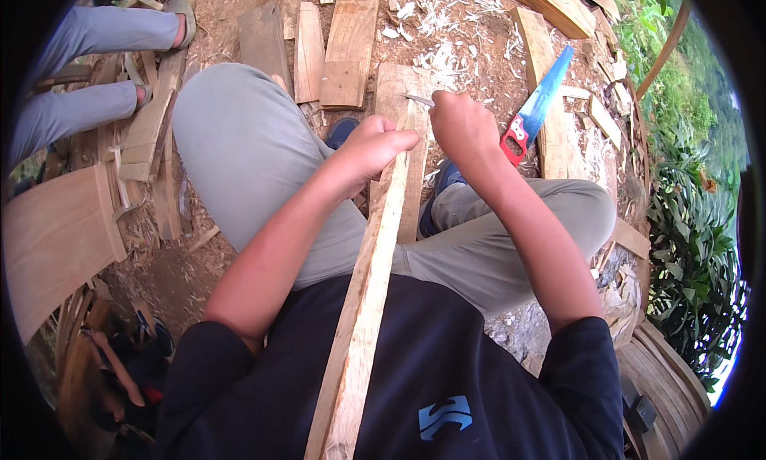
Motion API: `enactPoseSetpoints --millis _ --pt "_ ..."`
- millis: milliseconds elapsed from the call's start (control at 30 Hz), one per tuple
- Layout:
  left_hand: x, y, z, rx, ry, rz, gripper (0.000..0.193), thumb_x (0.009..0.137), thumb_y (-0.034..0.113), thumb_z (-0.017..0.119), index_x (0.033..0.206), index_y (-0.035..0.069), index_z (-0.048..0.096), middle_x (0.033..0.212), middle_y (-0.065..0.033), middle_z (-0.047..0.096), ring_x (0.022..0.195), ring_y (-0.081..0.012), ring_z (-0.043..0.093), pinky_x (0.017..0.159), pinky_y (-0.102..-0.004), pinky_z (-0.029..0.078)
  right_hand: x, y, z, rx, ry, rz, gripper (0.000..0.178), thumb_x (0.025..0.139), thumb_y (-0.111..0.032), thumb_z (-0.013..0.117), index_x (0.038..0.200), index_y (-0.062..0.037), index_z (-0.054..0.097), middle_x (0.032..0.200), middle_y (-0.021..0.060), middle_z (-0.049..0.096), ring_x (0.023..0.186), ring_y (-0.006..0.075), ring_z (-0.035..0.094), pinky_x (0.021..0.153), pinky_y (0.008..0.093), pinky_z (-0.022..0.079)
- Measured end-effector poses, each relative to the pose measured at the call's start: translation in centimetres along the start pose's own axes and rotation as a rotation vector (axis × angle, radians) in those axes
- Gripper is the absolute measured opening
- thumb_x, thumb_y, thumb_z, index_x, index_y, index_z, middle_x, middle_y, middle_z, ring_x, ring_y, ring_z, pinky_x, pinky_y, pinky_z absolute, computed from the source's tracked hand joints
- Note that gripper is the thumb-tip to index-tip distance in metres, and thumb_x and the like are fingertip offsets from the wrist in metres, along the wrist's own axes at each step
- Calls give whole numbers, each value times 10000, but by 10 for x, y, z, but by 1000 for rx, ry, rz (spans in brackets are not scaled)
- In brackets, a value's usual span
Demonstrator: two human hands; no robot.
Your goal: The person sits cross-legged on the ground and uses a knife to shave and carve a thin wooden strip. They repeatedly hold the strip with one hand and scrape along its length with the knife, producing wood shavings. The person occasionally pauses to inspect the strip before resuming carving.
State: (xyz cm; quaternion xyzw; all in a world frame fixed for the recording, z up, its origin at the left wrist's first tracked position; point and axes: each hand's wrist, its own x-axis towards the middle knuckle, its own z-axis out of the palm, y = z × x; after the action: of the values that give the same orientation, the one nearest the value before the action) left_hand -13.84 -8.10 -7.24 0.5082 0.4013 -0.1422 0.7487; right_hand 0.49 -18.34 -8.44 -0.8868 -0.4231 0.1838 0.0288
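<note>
My left hand [369, 153] is closed around a long, rough-hewn wooden stick [371, 300]. The stick slants down across my lap and chest to the lower edge of the view, and its far tip shows just past my thumb. In my right fist [467, 133] sits a knife [419, 100]; its short thin blade points left, close to the stick's far end, and the handle is hidden by my fingers. I cannot tell whether the blade touches the wood. Under the stick's far end lies a flat plank [397, 85] on the ground between my feet.
A handsaw [542, 101] with blue blade and red handle leans on a beam [535, 49] at the right. Planks [347, 41] and pale shavings [447, 65] cover the ground ahead. Another person's legs [104, 37] are at far left, and a curved board [60, 236] stands below them.
</note>
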Motion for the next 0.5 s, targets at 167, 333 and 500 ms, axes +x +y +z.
enactPoseSetpoints --millis 167,333,500 --pt "1 -3 -1 -1 3 16 341 849 205 643 1028 -36 481 839 -89 524 585 -167 581 476 -350 576 9 15 -15 220 -36 108 249 861 -231 648 924 1 711 904 254 704 884 413 696 814 488 553" --pt "6 -9 -5 41 37 32 313 846 203 642 1002 -21 489 834 -86 530 596 -168 585 492 -355 589 -13 5 -63 218 -100 77 228 845 -210 671 932 -6 727 897 252 708 870 407 699 822 478 554" --pt "6 -6 -4 38 24 13 319 846 204 645 1017 -17 492 851 -82 525 646 -165 588 501 -360 595 -12 3 -53 155 -55 47 169 852 -154 640 887 3 694 852 254 700 882 408 702 795 491 561"
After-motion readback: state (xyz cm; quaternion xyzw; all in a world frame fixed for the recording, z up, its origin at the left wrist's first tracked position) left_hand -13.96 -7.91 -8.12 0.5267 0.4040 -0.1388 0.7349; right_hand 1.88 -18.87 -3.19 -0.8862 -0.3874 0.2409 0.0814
